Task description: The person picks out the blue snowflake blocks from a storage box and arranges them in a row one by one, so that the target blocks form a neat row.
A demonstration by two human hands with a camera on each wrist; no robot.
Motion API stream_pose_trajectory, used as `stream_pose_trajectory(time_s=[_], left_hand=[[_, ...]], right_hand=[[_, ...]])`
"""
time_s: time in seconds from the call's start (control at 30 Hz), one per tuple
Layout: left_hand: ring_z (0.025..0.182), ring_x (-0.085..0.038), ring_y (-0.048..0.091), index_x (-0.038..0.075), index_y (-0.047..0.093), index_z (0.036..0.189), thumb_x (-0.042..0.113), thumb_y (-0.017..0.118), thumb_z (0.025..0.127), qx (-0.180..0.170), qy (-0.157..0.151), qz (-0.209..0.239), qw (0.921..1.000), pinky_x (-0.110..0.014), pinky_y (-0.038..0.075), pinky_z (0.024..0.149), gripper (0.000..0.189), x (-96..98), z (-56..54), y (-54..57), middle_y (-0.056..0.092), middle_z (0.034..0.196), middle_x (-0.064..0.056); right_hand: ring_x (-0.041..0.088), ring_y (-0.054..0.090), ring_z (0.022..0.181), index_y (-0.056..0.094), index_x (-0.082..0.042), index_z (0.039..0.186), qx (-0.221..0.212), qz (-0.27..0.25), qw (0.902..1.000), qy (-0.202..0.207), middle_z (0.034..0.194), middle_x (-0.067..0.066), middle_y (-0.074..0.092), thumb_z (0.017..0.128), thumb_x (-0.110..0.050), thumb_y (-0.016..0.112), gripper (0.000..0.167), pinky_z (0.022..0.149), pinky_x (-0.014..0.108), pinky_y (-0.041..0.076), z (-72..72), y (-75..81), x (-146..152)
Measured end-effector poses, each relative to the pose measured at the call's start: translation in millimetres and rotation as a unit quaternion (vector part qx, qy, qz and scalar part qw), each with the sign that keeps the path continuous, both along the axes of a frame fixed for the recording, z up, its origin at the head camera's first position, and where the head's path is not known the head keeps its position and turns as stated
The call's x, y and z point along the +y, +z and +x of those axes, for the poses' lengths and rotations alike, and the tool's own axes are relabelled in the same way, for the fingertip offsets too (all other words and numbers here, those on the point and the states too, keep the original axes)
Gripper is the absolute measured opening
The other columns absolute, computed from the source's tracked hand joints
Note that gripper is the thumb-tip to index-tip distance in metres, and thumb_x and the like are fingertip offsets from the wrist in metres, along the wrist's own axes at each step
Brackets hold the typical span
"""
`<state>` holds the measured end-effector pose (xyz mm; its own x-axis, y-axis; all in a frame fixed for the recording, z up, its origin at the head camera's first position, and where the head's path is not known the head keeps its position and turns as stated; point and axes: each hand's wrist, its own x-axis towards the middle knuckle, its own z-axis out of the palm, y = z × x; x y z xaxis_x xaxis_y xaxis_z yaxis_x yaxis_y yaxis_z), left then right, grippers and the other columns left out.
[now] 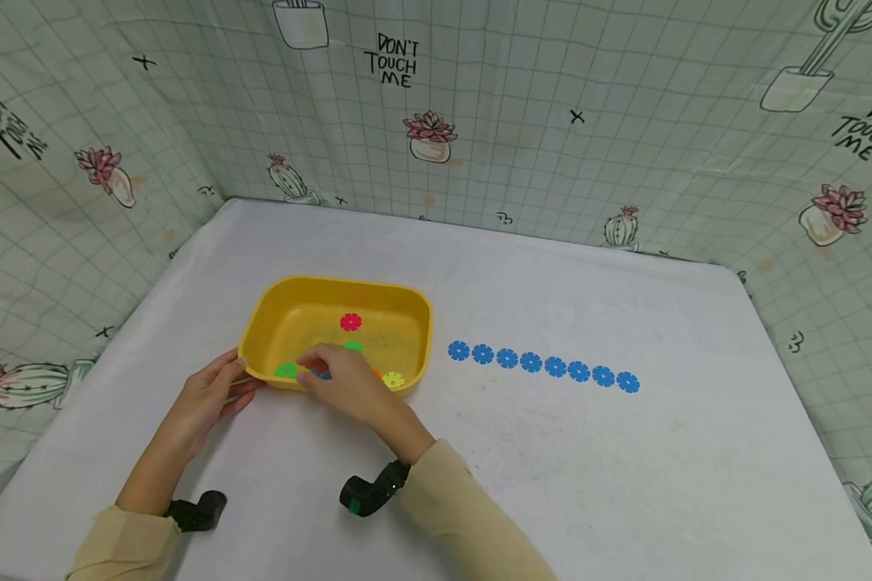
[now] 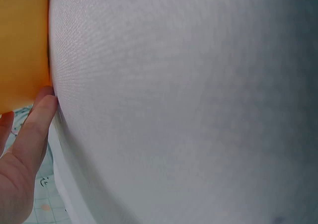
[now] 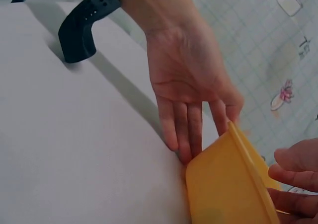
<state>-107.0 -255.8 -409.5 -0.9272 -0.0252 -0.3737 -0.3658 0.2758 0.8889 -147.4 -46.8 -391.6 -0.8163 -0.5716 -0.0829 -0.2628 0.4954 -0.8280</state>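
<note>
A yellow plastic basin holds several flower-shaped plastic discs, among them a red disc, a green disc and a yellow-green disc. My left hand rests against its near-left corner. The thumb is at the rim, and fairly straight fingers lie along the outer wall. Reaching over the near rim, my right hand has its bent fingers down inside the basin, close over a blue disc. Whether its fingertips pinch a disc I cannot tell.
Right of the basin, several blue discs lie flat in a row on the white tabletop, slanting slightly toward the near side. A patterned cloth hangs behind and at both sides. Black camera bands sit on both wrists.
</note>
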Motion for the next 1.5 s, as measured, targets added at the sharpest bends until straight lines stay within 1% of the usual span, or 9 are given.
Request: stream_pose_trajectory(time_s=[0.17,0.37,0.53,0.7,1.0,1.13,1.27,1.4,1.5], left_hand=[[0.086,0.012,0.056,0.001,0.015,0.148,0.041,0.032,0.100,-0.002,0.001,-0.004,1.0000,-0.012,0.051,0.081,0.064,-0.4,-0.2,0.2,0.045,0.134,-0.024],[0.086,0.013,0.055,0.001,0.014,0.148,0.041,0.031,0.100,-0.005,0.006,-0.009,0.9999,-0.012,0.051,0.081,0.064,0.5,0.1,0.0,0.040,0.137,-0.029],[0.086,0.013,0.055,0.002,0.014,0.149,0.041,0.030,0.100,-0.010,0.009,-0.014,0.9998,-0.012,0.051,0.081,0.064,0.1,0.5,-1.0,0.039,0.138,-0.029],[0.086,0.013,0.055,0.002,0.015,0.148,0.041,0.030,0.100,-0.006,0.008,-0.012,0.9999,-0.012,0.051,0.081,0.064,-0.4,0.4,-1.2,0.039,0.138,-0.029],[0.087,0.013,0.055,0.002,0.014,0.149,0.040,0.031,0.100,-0.005,0.004,-0.005,1.0000,-0.012,0.051,0.082,0.064,-0.5,0.0,-0.8,0.038,0.138,-0.030],[0.087,0.013,0.054,0.002,0.014,0.149,0.041,0.030,0.100,-0.005,0.001,-0.004,1.0000,-0.011,0.051,0.082,0.064,0.1,-0.2,-1.3,0.036,0.140,-0.030],[0.088,0.013,0.054,0.002,0.013,0.149,0.041,0.029,0.100,-0.004,0.000,-0.005,1.0000,-0.011,0.050,0.083,0.064,0.8,-0.2,-1.1,0.035,0.141,-0.030],[0.088,0.013,0.054,0.002,0.014,0.149,0.041,0.029,0.101,-0.004,0.001,-0.008,1.0000,-0.012,0.051,0.083,0.064,0.7,-0.2,-1.0,0.035,0.141,-0.030],[0.088,0.013,0.054,0.002,0.014,0.149,0.040,0.029,0.101,-0.004,0.002,-0.009,0.9999,-0.012,0.051,0.083,0.063,0.5,-0.3,-0.9,0.035,0.141,-0.030]], right_hand=[[0.012,0.057,0.099,0.061,-0.009,0.118,-0.030,0.019,0.9994,-0.003,0.113,0.004,0.064,0.094,-0.023,0.056,0.029,0.082,0.015,0.048,-9.0,-2.9,-7.3],[0.011,0.055,0.092,0.063,-0.009,0.114,-0.083,0.012,0.9963,-0.022,0.106,0.002,0.063,0.089,-0.022,0.062,0.028,0.078,0.015,0.049,-19.9,-9.2,-10.9],[0.011,0.055,0.090,0.065,-0.008,0.110,-0.086,0.033,0.9952,-0.031,0.103,0.003,0.064,0.085,-0.016,0.067,0.027,0.080,0.015,0.048,-27.2,-15.1,-15.0],[0.011,0.058,0.090,0.065,-0.007,0.110,-0.096,0.053,0.9937,-0.023,0.102,0.003,0.065,0.083,-0.014,0.070,0.028,0.081,0.014,0.048,-33.6,-19.2,-19.1],[0.010,0.054,0.088,0.064,-0.005,0.109,-0.126,0.081,0.9886,-0.005,0.100,0.002,0.063,0.086,-0.008,0.065,0.024,0.079,0.014,0.047,-40.6,-21.2,-21.5],[0.011,0.053,0.090,0.064,-0.006,0.110,-0.106,0.120,0.9870,0.015,0.105,0.003,0.063,0.089,-0.005,0.060,0.022,0.081,0.016,0.047,-43.1,-21.6,-20.5],[0.012,0.052,0.089,0.067,-0.007,0.104,-0.085,0.151,0.9844,0.030,0.104,0.003,0.064,0.089,-0.003,0.057,0.018,0.078,0.017,0.047,-44.9,-21.3,-18.4],[0.010,0.053,0.081,0.070,-0.009,0.094,-0.077,0.161,0.9831,0.041,0.091,-0.001,0.065,0.088,-0.012,0.061,0.011,0.069,0.016,0.046,-45.6,-20.6,-15.0],[0.008,0.050,0.070,0.070,-0.011,0.085,-0.078,0.167,0.9818,0.048,0.074,-0.005,0.059,0.088,-0.022,0.063,0.014,0.060,0.015,0.042,-46.4,-20.5,-11.3]])
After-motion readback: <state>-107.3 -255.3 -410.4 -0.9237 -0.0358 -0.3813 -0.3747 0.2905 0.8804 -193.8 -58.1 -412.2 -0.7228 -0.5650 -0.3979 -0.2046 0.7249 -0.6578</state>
